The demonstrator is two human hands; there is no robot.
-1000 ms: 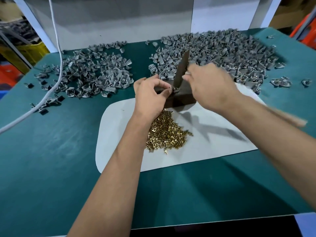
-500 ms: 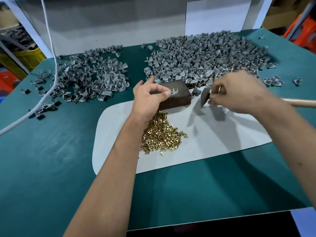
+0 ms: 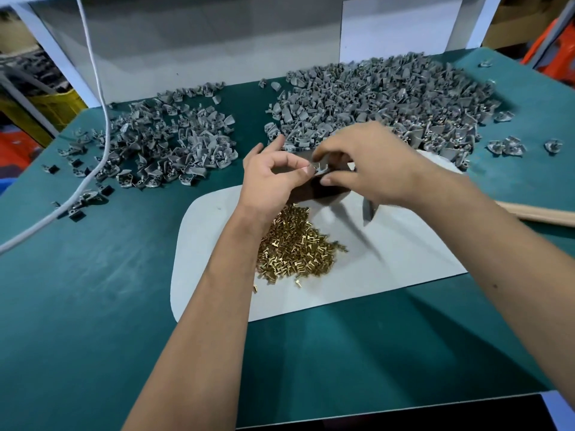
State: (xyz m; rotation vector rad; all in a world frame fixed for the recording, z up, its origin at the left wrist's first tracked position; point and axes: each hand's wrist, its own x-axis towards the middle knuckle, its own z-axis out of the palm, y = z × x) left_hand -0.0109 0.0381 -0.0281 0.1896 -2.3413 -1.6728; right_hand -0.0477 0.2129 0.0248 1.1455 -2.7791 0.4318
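Grey part (image 3: 320, 167), small, sits on top of dark brown block (image 3: 322, 190), pinched from both sides. L hand (image 3: 273, 178): thumb + forefinger closed on part's left edge, other fingers fanned up and away. R hand (image 3: 370, 163): fingers curled round part from the right, forefinger above, thumb low against block's front face; slight motion blur at fingertips. Block stands at far edge of white mat (image 3: 389, 275), mostly hidden behind both hands.

Hammer (image 3: 369, 210) lies on mat just right of block. Its grey head shows under R wrist and its wooden handle runs off to the right; R forearm covers the middle. Brass rivets (image 3: 295, 247) in loose heap on mat, on near side of block, partly under L wrist.

Further out: right pile (image 3: 389, 98) of grey parts directly behind hands, reaching mat's far edge. Left pile (image 3: 168, 150) is apart from it, w/ strip of green table (image 3: 93, 290) btwn. Few stray parts (image 3: 507, 146) far right. Small black pieces (image 3: 53, 168) far left; white cable (image 3: 104, 119) crosses left pile.
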